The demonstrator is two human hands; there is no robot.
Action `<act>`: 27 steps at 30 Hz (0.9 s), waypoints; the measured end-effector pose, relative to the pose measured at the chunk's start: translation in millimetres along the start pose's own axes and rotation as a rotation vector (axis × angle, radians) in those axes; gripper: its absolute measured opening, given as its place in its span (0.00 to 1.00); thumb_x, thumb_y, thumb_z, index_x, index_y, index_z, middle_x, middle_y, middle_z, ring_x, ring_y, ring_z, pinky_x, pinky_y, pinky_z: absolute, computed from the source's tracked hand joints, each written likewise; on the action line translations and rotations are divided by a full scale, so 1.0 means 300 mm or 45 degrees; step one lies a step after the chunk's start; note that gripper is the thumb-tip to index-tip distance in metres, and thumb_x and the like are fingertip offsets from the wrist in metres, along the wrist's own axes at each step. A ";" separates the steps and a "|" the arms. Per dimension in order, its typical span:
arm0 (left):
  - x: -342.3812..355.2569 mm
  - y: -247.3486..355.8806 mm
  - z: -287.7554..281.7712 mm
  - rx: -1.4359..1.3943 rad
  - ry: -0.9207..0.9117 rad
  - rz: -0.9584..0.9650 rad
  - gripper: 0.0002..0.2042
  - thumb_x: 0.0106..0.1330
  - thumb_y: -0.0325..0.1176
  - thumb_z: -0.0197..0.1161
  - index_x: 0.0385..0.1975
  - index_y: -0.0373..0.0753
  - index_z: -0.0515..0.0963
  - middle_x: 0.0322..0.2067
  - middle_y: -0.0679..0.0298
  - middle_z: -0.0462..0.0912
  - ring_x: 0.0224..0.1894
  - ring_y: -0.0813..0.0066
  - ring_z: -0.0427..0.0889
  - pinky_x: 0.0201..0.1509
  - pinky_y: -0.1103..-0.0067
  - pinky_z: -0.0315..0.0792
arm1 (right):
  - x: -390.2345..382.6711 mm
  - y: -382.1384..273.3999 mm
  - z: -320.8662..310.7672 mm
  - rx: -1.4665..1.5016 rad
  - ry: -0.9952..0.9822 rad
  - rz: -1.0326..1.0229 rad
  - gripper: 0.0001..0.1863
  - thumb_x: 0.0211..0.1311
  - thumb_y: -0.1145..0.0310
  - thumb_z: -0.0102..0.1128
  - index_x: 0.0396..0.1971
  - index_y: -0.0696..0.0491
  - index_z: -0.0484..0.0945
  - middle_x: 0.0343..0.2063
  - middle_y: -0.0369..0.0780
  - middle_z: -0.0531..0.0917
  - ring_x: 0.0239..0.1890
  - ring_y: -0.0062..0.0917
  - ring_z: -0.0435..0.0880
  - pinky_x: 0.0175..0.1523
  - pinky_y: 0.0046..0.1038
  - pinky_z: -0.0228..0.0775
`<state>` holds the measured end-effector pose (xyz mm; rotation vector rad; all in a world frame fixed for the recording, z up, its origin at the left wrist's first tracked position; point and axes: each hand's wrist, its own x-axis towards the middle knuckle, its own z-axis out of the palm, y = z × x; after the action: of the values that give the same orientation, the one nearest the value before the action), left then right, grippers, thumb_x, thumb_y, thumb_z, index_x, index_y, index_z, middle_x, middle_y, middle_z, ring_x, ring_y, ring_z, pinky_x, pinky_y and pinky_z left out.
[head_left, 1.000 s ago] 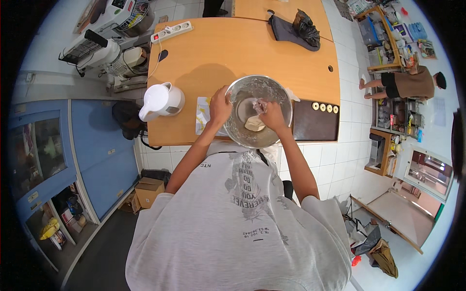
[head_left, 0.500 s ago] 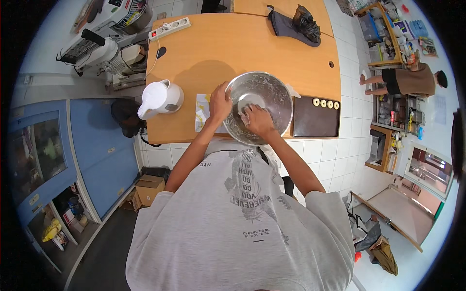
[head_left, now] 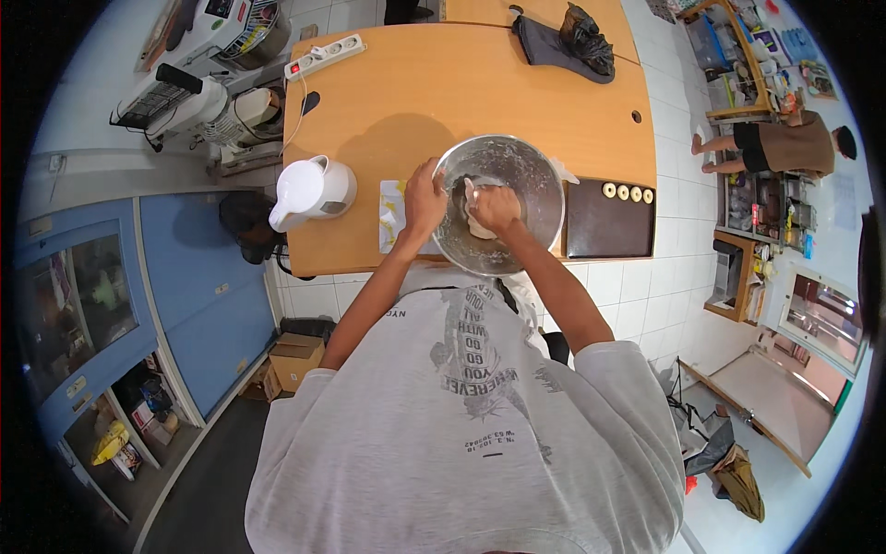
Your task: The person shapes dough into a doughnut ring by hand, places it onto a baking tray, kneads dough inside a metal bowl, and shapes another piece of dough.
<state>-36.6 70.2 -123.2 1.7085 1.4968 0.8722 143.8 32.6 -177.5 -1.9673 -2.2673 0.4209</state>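
Note:
A metal mixing bowl stands at the table's near edge, its inner wall smeared with pale residue. My left hand is closed on the bowl's left rim. Inside the bowl, my right hand is curled into a pale lump of dough; the palm side is hidden. Right of the bowl lies a dark baking tray with several small pale dough rings along its far edge. A white and yellow packet or sheet lies beside my left forearm.
A white pitcher-like jug stands left on the wooden table. A power strip with a cord lies at the far left. Dark cloth and a black plastic bag rest at the far right. Another person stands by shelves to the right.
My right hand has gone from spread fingers on the dough to a curled grip, and the dough has shifted within the bowl. My left hand stays on the rim.

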 end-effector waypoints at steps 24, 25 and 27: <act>0.000 -0.012 -0.012 -0.023 -0.012 -0.029 0.11 0.72 0.25 0.60 0.52 0.35 0.79 0.46 0.43 0.84 0.51 0.38 0.81 0.53 0.56 0.74 | -0.258 0.003 -0.213 0.592 -0.056 -0.107 0.30 0.54 0.73 0.68 0.61 0.52 0.79 0.60 0.49 0.81 0.62 0.50 0.79 0.68 0.44 0.71; 0.000 -0.016 -0.009 -0.037 0.007 -0.020 0.11 0.72 0.25 0.60 0.52 0.34 0.79 0.46 0.43 0.84 0.51 0.38 0.81 0.53 0.56 0.74 | -0.249 0.007 -0.245 0.692 -0.241 -0.070 0.31 0.54 0.73 0.68 0.62 0.52 0.78 0.61 0.49 0.81 0.63 0.49 0.78 0.69 0.44 0.71; -0.004 -0.029 -0.008 -0.046 0.033 -0.016 0.11 0.72 0.25 0.59 0.51 0.34 0.79 0.45 0.43 0.84 0.51 0.38 0.82 0.53 0.56 0.74 | -0.230 0.010 -0.263 0.792 -0.432 -0.040 0.32 0.55 0.73 0.68 0.63 0.52 0.77 0.61 0.49 0.80 0.63 0.49 0.78 0.69 0.44 0.70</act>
<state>-43.4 70.1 -129.2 1.6654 1.4983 0.9126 177.9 -24.1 -96.3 -1.6193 -1.9713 1.3505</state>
